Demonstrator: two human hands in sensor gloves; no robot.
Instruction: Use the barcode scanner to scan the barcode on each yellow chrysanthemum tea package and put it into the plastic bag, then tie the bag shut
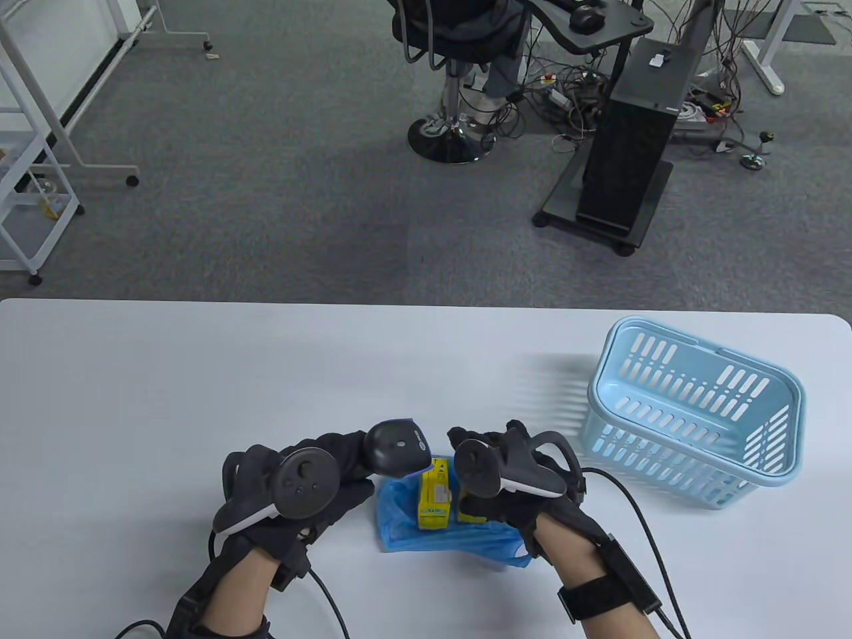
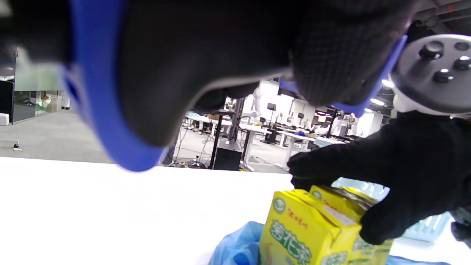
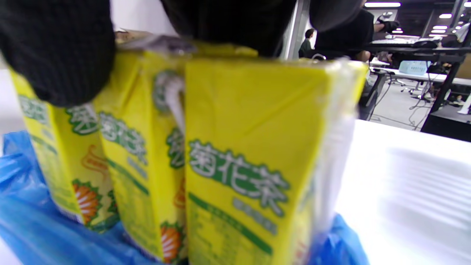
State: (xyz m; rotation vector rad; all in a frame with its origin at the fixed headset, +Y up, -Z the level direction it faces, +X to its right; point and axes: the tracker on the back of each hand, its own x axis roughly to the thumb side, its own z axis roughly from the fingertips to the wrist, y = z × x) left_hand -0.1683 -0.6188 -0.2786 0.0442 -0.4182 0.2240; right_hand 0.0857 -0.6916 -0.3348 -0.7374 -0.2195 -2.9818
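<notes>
My left hand (image 1: 346, 469) grips a black barcode scanner (image 1: 396, 452) with blue trim, its head just left of and above the package. In the left wrist view the scanner (image 2: 147, 73) fills the top, blurred. The yellow chrysanthemum tea package (image 1: 436, 499), a wrapped pack of cartons, stands upright on the flat blue plastic bag (image 1: 452, 542). My right hand (image 1: 469, 479) grips the package from above. The right wrist view shows three cartons of the package (image 3: 239, 154) side by side, a gloved fingertip (image 3: 55, 48) on their tops and the bag (image 3: 33, 224) underneath. In the left wrist view the package (image 2: 309, 228) sits under that right hand (image 2: 397, 180).
A light blue slotted basket (image 1: 699, 426) stands on the white table (image 1: 200, 373) to the right of my hands; nothing shows inside it. Glove cables trail off the near edge. Beyond the far edge are an office chair and a black computer tower on the floor.
</notes>
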